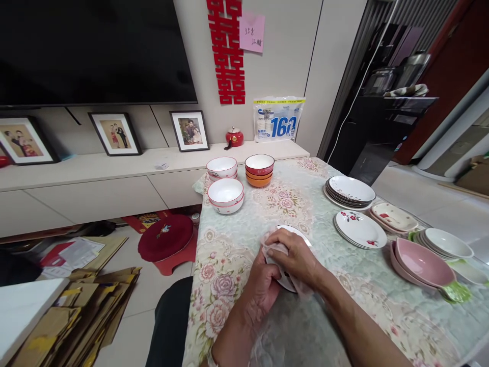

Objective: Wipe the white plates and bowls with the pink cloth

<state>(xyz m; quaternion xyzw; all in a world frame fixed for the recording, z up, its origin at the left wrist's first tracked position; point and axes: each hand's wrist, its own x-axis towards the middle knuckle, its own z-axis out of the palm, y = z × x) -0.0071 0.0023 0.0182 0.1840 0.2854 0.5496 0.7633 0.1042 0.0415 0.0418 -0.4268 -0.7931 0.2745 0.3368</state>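
A white plate with a dark rim (296,232) is tilted between my two hands near the table's front. Its left edge is gripped by my left hand (263,280), thumb bent over the rim. My right hand (292,252) presses a thin, pale, crumpled cloth (277,248) on the plate's face, its fingers closed around it. Part of the cloth hangs below my right palm. The hands and cloth cover much of the plate.
Bowl stacks (226,193) stand at the back left of the flowered tablecloth (225,244). Plates (360,229), pink leaf-shaped dishes (424,262) and small white bowls (449,243) line the right side. A red stool (166,237) stands left of the table.
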